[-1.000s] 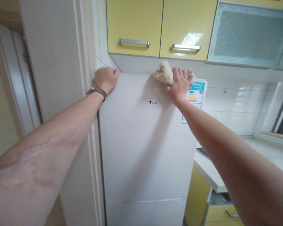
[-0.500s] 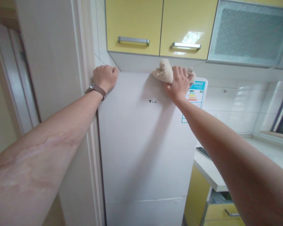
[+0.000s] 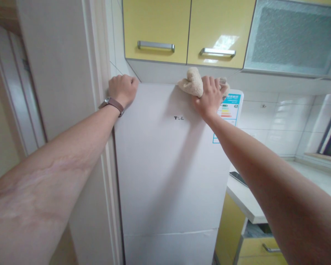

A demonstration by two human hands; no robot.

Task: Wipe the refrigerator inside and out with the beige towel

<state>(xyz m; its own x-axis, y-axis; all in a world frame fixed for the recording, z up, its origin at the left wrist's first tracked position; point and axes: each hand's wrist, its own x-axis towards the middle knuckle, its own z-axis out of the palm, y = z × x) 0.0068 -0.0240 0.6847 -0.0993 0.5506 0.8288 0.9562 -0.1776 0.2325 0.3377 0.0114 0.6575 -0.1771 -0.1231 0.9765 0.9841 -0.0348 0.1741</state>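
Observation:
A tall white fridge (image 3: 165, 173) stands in front of me beside a door frame. My left hand (image 3: 123, 89), with a brown-strapped watch on its wrist, is closed over the fridge's top left corner. My right hand (image 3: 209, 96) is closed on a beige cloth (image 3: 192, 82) and presses it against the fridge's top edge, right of the middle. A colourful energy label (image 3: 228, 110) sits on the door just right of that hand, partly hidden by my wrist.
Yellow wall cabinets (image 3: 182, 29) with metal handles hang close above the fridge. A frosted glass cabinet door (image 3: 289, 36) is at upper right. A white counter (image 3: 251, 206) with a dark flat object on it stands to the right, above a yellow drawer (image 3: 262, 250).
Both hands stay where they were on the fridge's top edge; the view has shifted slightly, and the cloth sits a touch further right.

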